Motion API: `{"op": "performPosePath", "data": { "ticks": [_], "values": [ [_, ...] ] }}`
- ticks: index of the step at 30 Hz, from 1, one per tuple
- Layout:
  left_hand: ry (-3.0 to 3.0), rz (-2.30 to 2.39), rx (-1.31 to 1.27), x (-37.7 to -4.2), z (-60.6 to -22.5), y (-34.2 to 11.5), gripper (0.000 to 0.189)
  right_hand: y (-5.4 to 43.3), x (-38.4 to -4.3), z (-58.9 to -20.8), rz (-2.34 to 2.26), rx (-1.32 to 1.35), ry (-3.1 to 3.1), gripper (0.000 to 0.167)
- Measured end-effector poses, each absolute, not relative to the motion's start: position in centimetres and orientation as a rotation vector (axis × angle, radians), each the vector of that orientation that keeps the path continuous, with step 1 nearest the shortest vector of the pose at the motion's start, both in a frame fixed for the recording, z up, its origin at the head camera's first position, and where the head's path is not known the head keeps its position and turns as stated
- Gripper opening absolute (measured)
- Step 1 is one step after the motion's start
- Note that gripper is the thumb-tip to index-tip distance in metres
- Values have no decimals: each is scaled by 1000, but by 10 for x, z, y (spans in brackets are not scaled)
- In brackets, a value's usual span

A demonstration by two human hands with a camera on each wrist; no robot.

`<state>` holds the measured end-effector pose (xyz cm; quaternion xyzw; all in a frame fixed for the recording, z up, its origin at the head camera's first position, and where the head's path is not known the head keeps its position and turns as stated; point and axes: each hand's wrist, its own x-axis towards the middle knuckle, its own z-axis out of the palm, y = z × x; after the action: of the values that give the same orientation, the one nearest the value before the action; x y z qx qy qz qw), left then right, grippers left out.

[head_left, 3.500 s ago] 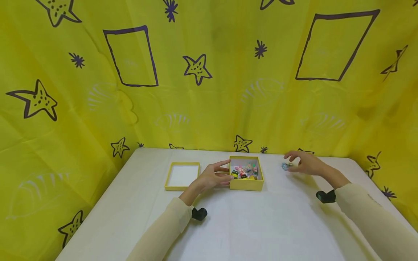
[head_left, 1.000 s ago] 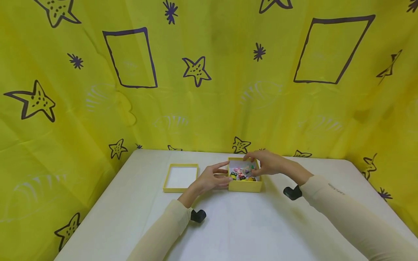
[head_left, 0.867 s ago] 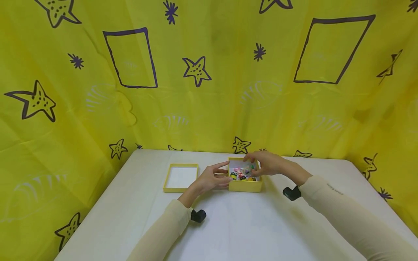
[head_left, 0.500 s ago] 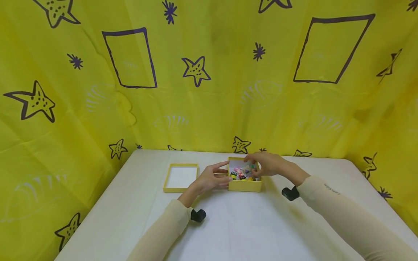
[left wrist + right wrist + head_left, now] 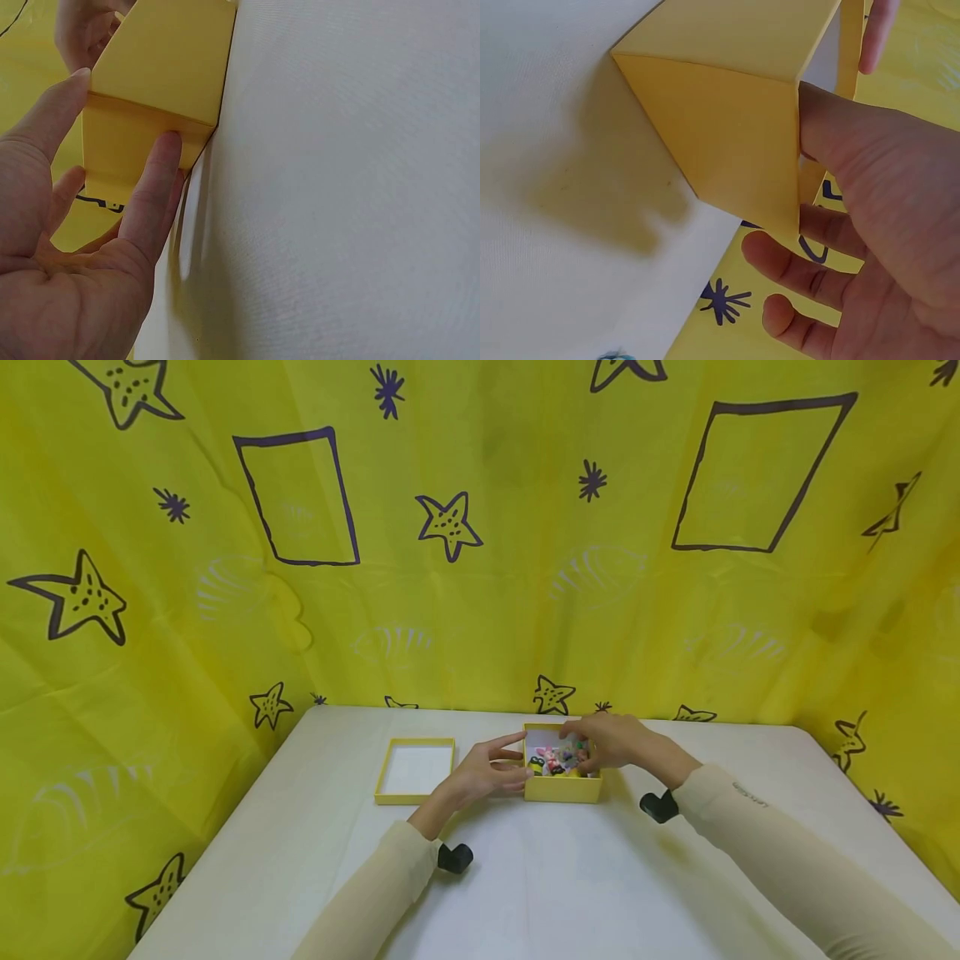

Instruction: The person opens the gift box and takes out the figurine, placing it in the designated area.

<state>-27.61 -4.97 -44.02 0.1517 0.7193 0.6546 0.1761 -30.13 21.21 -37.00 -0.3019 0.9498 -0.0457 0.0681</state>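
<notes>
A small yellow box [image 5: 562,789] stands at the far middle of the table, with several colourful little toy figures [image 5: 552,760] inside. My left hand [image 5: 482,770] touches the box's left side. In the left wrist view, the thumb of that left hand [image 5: 82,262] meets a top corner and its extended fingers press the side wall. From the right, my right hand [image 5: 611,741] reaches over the box, its thumb dipping among the figures. In the right wrist view, the right hand's [image 5: 885,217] thumb goes inside, while other fingers stay outside; whatever its fingertips touch is hidden.
A yellow-rimmed lid [image 5: 415,771], white inside, lies left of the box. A bluish object [image 5: 616,355] is cut off at the bottom of the right wrist view. The white-covered table [image 5: 570,877] ends at a yellow patterned curtain [image 5: 517,602].
My right hand has moved left from the small bluish items on the table into the box. Over the last half second it has dipped slightly. My left hand has stayed at the box.
</notes>
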Motion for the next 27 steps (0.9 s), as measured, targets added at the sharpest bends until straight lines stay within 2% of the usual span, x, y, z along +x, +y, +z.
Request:
{"op": "performPosePath", "data": {
  "ticks": [9, 19, 27],
  "values": [
    [2049, 1836, 437, -275, -439, -50, 74, 207, -303, -371, -95, -886, 2862, 59],
    [2056, 1831, 435, -274, -437, -50, 73, 207, -306, -370, -154, -880, 2822, 27],
    [2068, 1823, 438, -276, -440, -50, 74, 205, -308, -372, -179, -859, 2815, 13]
  ]
}}
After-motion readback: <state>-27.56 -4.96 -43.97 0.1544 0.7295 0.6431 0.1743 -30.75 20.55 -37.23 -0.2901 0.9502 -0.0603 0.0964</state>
